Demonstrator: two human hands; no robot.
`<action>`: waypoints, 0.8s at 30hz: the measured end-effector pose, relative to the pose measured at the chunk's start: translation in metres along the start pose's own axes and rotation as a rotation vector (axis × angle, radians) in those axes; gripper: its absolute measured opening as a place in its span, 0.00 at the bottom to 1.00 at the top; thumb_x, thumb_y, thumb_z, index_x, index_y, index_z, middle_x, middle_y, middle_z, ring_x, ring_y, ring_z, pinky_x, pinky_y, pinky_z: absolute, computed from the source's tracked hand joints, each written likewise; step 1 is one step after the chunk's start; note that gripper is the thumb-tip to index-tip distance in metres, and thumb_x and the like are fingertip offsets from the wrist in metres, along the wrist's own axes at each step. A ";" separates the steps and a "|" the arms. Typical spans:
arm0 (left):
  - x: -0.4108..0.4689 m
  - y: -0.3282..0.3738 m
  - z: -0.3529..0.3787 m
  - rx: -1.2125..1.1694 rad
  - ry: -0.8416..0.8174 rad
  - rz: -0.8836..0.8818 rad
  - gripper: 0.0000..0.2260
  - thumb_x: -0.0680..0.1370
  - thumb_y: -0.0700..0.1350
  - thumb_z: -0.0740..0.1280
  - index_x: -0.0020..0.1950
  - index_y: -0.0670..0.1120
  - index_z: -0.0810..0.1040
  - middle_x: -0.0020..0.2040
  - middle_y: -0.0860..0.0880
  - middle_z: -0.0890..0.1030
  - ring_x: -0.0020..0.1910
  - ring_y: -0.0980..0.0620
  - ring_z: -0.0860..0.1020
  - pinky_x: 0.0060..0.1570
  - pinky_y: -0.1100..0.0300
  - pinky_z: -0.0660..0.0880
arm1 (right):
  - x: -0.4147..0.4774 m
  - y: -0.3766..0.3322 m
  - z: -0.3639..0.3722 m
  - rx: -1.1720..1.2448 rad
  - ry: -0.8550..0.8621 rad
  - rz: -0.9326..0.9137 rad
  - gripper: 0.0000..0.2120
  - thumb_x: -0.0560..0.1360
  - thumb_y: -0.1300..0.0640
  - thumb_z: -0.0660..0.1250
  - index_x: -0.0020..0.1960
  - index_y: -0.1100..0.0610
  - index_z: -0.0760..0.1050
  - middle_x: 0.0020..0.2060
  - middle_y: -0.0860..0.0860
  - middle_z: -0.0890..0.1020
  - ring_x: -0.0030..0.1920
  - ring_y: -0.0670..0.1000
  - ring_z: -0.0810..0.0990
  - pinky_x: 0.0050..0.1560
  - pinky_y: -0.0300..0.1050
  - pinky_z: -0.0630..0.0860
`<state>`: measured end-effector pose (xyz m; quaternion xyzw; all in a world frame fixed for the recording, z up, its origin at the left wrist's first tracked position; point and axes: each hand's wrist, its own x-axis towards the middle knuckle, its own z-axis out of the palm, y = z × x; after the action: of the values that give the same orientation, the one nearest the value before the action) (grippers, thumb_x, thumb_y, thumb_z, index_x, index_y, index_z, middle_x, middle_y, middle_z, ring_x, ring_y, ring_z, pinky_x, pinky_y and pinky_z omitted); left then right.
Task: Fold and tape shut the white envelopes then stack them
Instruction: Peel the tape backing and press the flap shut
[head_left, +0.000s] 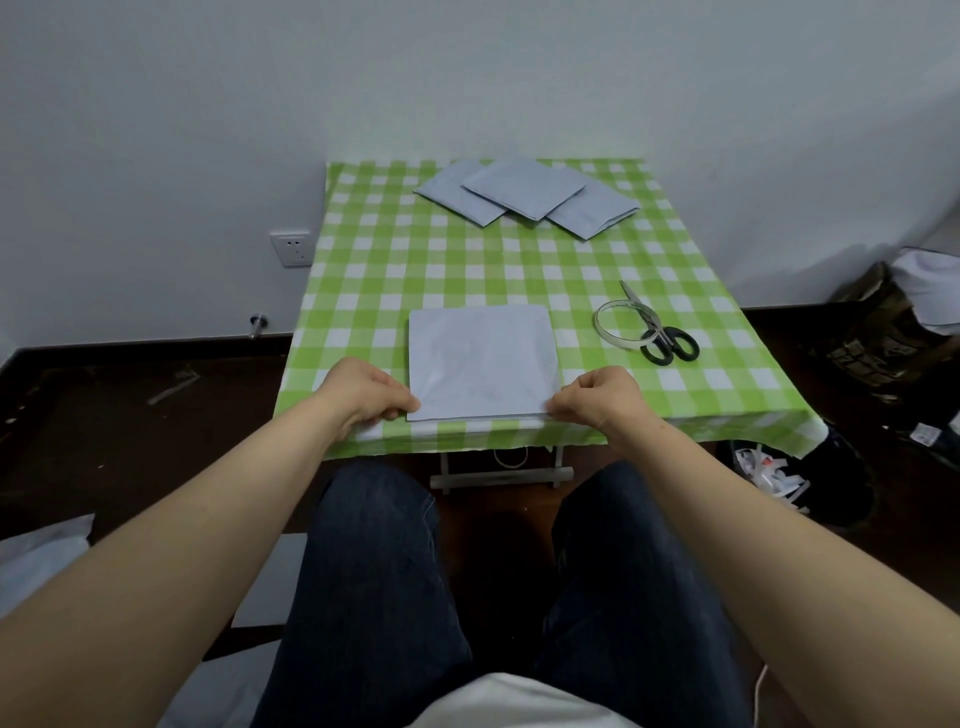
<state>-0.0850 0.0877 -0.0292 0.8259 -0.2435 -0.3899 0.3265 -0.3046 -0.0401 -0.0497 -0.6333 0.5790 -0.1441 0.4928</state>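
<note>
The checked table (467, 260) bears one flat envelope (483, 358), three folded envelopes (524, 195), tape (621, 343) and scissors (650, 323).

Plain home room, gingham tablecloth (395, 270), wall socket (290, 249) (dark floor (130, 415))

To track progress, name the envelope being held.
The large envelope at the near edge, pinched by left hand and right hand; three folded envelopes lie untouched farther back.

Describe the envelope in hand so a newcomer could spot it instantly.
Start at the table under the green checked cloth. At its near edge lies the white envelope, left of the tape roll and scissors. Unlike the folded envelopes overlapping at the far edge, it lies flat and alone, the left hand and right hand pinching its near corners.
</note>
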 end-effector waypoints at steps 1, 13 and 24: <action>0.000 0.000 0.000 0.006 -0.002 0.001 0.06 0.67 0.37 0.76 0.40 0.38 0.81 0.30 0.45 0.78 0.25 0.54 0.71 0.25 0.65 0.67 | -0.001 0.000 0.000 -0.004 0.001 -0.005 0.08 0.65 0.64 0.75 0.34 0.63 0.76 0.33 0.57 0.80 0.38 0.49 0.80 0.46 0.44 0.78; -0.001 0.000 0.000 0.007 0.000 0.004 0.09 0.67 0.37 0.76 0.43 0.36 0.81 0.32 0.45 0.79 0.25 0.54 0.71 0.24 0.66 0.67 | -0.004 0.000 0.000 -0.016 0.013 -0.018 0.08 0.65 0.64 0.75 0.35 0.63 0.76 0.32 0.55 0.79 0.36 0.46 0.78 0.43 0.42 0.75; 0.000 0.000 0.001 0.018 0.012 0.000 0.07 0.67 0.37 0.76 0.40 0.37 0.81 0.30 0.44 0.78 0.25 0.53 0.70 0.25 0.63 0.66 | -0.010 -0.003 -0.002 -0.026 0.001 -0.013 0.09 0.67 0.63 0.75 0.33 0.63 0.76 0.30 0.50 0.78 0.34 0.43 0.75 0.41 0.39 0.71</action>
<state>-0.0854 0.0874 -0.0298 0.8311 -0.2450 -0.3826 0.3208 -0.3067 -0.0331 -0.0424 -0.6434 0.5770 -0.1401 0.4832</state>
